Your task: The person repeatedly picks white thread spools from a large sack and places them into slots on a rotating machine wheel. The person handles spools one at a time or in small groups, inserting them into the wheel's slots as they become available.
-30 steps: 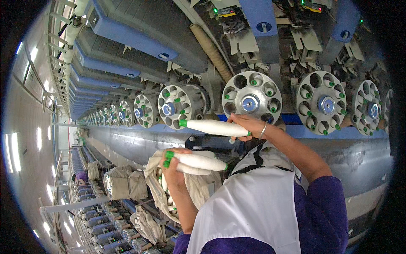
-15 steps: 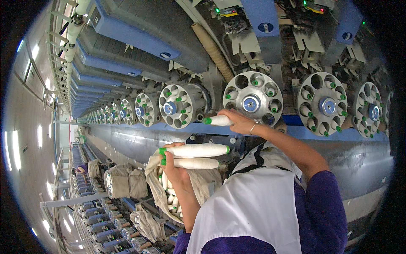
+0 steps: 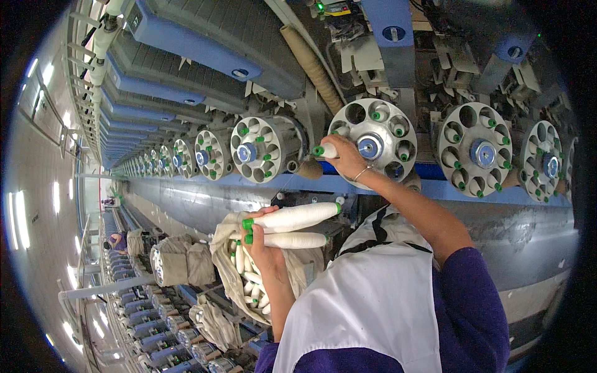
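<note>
Two white yarn bobbins (image 3: 298, 217) with green ends lie side by side in my left hand (image 3: 264, 248), its fingers closed round their green left ends. That hand is over an open cloth bag (image 3: 225, 264) with several more bobbins (image 3: 254, 280) inside. My right hand (image 3: 346, 156) grips another yarn bobbin (image 3: 328, 150), green tip pointing left, against the lower left of a round magazine (image 3: 380, 109). White bobbins with green tips sit in several of the magazine's holes around its blue hub (image 3: 369, 148). My right fingers partly cover the holes there.
More round magazines (image 3: 476, 124) line the machine on both sides, with blue machine housings (image 3: 186, 40) above. A long brown tube (image 3: 311, 62) slants down behind. Other cloth bags (image 3: 186, 261) hang at lower left, near a second machine row (image 3: 143, 323); a distant person (image 3: 116, 241) is there.
My right hand has moved up with its bobbin, from below the magazine to its lower left holes. My left hand has shifted slightly right and down, still holding two bobbins.
</note>
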Available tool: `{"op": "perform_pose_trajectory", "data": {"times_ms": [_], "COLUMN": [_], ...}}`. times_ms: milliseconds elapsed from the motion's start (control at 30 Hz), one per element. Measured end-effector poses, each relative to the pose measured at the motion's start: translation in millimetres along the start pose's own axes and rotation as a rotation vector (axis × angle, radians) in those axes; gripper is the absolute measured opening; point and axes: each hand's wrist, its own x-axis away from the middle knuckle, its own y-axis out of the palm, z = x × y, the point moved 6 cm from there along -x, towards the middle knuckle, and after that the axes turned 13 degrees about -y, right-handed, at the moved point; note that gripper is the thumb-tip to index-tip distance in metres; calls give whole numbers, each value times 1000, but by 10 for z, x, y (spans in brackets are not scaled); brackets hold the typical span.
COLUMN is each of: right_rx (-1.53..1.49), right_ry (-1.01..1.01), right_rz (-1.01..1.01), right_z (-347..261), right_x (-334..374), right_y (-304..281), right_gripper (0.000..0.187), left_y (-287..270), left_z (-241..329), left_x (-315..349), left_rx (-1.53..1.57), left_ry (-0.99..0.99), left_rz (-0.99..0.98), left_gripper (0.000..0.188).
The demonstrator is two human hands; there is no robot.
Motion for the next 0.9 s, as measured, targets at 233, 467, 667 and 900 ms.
{"op": "perform_pose_trajectory", "data": {"times_ms": [233, 467, 667, 900], "right_rx": [-248, -116, -295, -944], "right_ry": [227, -113, 31, 408], "right_rz": [-146, -403, -236, 115], "right_z": [-316, -886, -672, -337], "right_x": [116, 481, 575, 555], "right_y": [-157, -101, -26, -215], "right_gripper": [30, 29, 20, 19], "left_y": [-100, -18, 177, 273], "left_z": [-65, -155, -347, -627], "left_x": [7, -40, -92, -247], "left_rx": [24, 96, 153, 27], "left_ry": [5, -26, -75, -126], "left_rz": [30, 56, 64, 94], "left_gripper": [36, 32, 29, 24]}}
